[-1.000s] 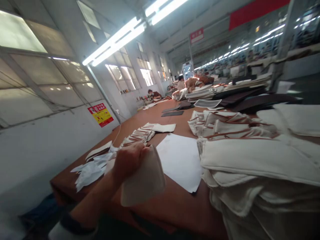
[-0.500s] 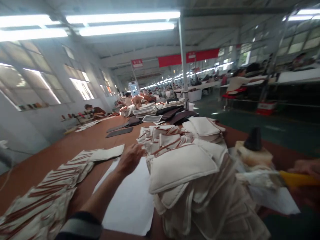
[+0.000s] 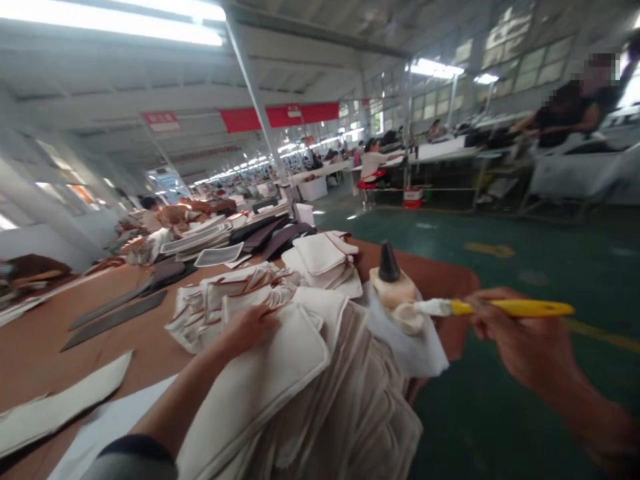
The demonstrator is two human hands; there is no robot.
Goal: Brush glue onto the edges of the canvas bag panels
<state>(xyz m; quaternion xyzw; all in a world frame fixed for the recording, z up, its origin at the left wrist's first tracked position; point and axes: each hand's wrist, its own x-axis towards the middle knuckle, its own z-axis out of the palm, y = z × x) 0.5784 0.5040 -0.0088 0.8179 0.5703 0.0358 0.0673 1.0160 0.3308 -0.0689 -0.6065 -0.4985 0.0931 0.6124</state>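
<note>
My right hand (image 3: 525, 340) grips a paintbrush (image 3: 515, 307) by its yellow handle. The whitish head of the brush points left and meets the side opening of a small, stained cream pot (image 3: 393, 290) topped by a black cone; its bristle tip is hidden there. My left hand (image 3: 253, 328) is slightly blurred, with fingers closed at the upper edge of the top cream padded fabric panel (image 3: 280, 360). Under that panel, a tall leaning pile of similar panels (image 3: 345, 393) fans toward the right.
White paper (image 3: 113, 417) and another cream strip (image 3: 65, 400) lie on the brown table (image 3: 30, 353) at left. Dark strips (image 3: 117, 320) and bundled brown-trimmed pieces (image 3: 220, 303) are behind. The table edge drops to a green floor (image 3: 480, 413) at right. Co-workers sit or stand farther off.
The view has swung right. My left hand has moved from beside the pile onto its top panel. The brush in my right hand now shows fully, its head at the pot.
</note>
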